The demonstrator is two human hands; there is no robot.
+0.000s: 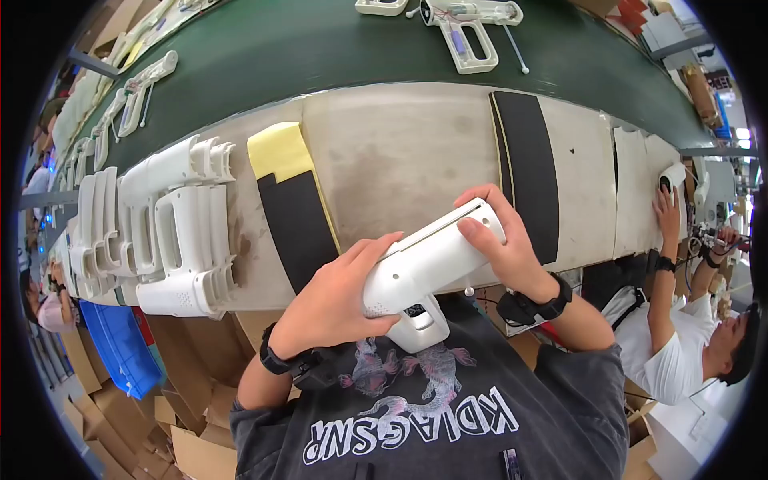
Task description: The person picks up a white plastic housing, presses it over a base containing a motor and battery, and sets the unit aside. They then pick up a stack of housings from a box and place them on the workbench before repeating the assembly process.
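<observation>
Holding the white casing (432, 262) slantwise before our dark shirt (496, 368), by the near edge of the worktop (400, 152), we wrap our left hand (332, 300) round its left end, thumb below; our right hand (512, 248) curls over its right end, thumb on its side. Both hands are half closed on it.

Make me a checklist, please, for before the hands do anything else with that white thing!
1. Left hand holding the white casing: ok.
2. Right hand holding its other end: ok.
3. Casing's seam pressed tight: cannot tell; a dark line shows along it.
4. Parts inside in place: cannot tell, mostly hidden.
5. Right-side black pad lying on the table: ok.
</observation>
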